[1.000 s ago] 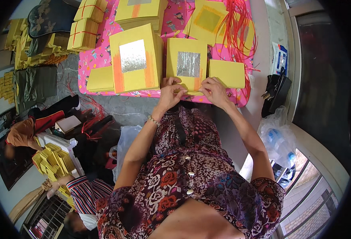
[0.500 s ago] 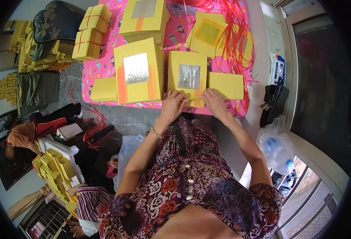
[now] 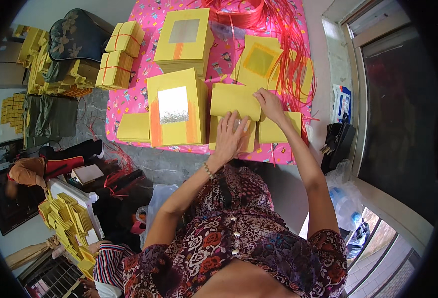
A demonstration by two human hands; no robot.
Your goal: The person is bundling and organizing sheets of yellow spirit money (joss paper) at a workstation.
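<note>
A yellow paper sheet [image 3: 235,98] lies near the table's front edge, its upper part showing plain yellow. On its lower part, a bit of silver patch shows beneath my left hand [image 3: 230,136], which rests flat with fingers spread. My right hand [image 3: 270,104] pinches the sheet's right edge with thumb and fingertips. Left of it stands a thick stack of yellow paper [image 3: 172,134] with a silver square and orange bands on top. Right of it lies a plain yellow stack [image 3: 291,128], partly behind my right forearm; a low plain yellow stack [image 3: 133,127] lies at the far left.
Red plastic strips [image 3: 293,54] hang over the pink patterned tablecloth [image 3: 142,97]. Further back are another tall yellow stack [image 3: 183,54], loose yellow sheets [image 3: 259,59] and tied yellow bundles [image 3: 117,69]. At lower left, people sit by a white table [image 3: 87,211] heaped with yellow pieces.
The sheet's near part has been folded away from me, covering most of its silver square. My right hand moved farther up with the edge; my left hand flattened onto the sheet.
</note>
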